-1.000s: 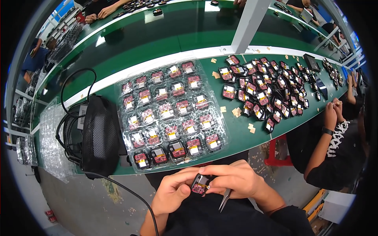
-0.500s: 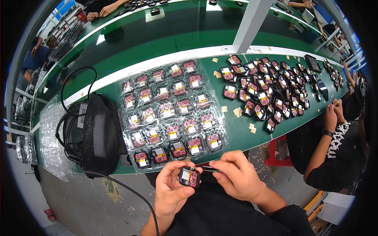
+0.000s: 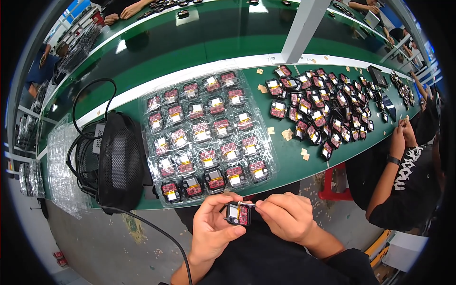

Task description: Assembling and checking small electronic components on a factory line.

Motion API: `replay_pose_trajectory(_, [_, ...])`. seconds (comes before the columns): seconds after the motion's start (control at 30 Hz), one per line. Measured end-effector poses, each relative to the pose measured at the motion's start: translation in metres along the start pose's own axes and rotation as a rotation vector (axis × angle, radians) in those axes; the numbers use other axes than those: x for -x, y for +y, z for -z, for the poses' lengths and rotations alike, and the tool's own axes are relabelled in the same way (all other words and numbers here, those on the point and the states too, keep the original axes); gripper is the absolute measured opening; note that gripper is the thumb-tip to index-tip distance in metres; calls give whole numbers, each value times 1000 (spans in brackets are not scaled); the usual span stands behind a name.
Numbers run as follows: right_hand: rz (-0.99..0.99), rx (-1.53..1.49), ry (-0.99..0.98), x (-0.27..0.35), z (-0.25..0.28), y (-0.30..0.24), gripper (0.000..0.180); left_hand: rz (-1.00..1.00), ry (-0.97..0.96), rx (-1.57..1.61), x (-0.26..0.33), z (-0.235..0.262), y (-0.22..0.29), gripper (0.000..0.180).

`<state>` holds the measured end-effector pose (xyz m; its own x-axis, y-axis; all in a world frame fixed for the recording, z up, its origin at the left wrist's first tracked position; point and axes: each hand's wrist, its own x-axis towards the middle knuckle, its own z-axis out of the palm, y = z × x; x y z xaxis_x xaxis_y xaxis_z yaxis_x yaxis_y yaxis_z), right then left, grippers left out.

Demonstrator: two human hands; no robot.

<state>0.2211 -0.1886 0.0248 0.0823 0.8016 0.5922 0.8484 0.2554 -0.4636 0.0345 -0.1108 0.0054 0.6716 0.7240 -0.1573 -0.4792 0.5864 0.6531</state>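
Observation:
Between the thumb and fingers of my left hand (image 3: 212, 230) is a small black watch case (image 3: 243, 216), its open inside facing up with a red circuit board and a silver-white battery showing. My right hand (image 3: 288, 217) pinches a pair of metal tweezers (image 3: 249, 204), whose tips lie at the top edge of that case. Both hands are held just off the table's near edge. Beyond them a clear plastic tray (image 3: 265, 137) carries rows of similar watch cases, each in its own pocket.
A large heap of watch cases (image 3: 323, 107) covers the table at right, with tan paper bits (image 3: 287, 135) nearby. At left stand a black mesh bag (image 3: 124, 161) with a cable and stacked clear trays (image 3: 69, 175). A co-worker (image 3: 403, 166) sits at right. A grey post (image 3: 304, 33) rises behind.
My left hand has moved slightly right with the watch case. The tweezers in my right hand have come to the case's top edge, and those fingers have closed in more tightly.

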Motion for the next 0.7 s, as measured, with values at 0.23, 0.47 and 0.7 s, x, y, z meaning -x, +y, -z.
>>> replay_pose_trajectory(0.23, [6,-11,21,-1,-2,2,27,-5,85,-33,-1,-8,0,63])
replay_pose_trajectory(0.47, [-65,-114,14,0,-3,2,25,4,88,-42,-2,-7,-1,63])
replay_pose_trajectory(0.7, [-161,-215,-98,-8,6,1,22,-43,8,-67,-1,-1,-1,61])
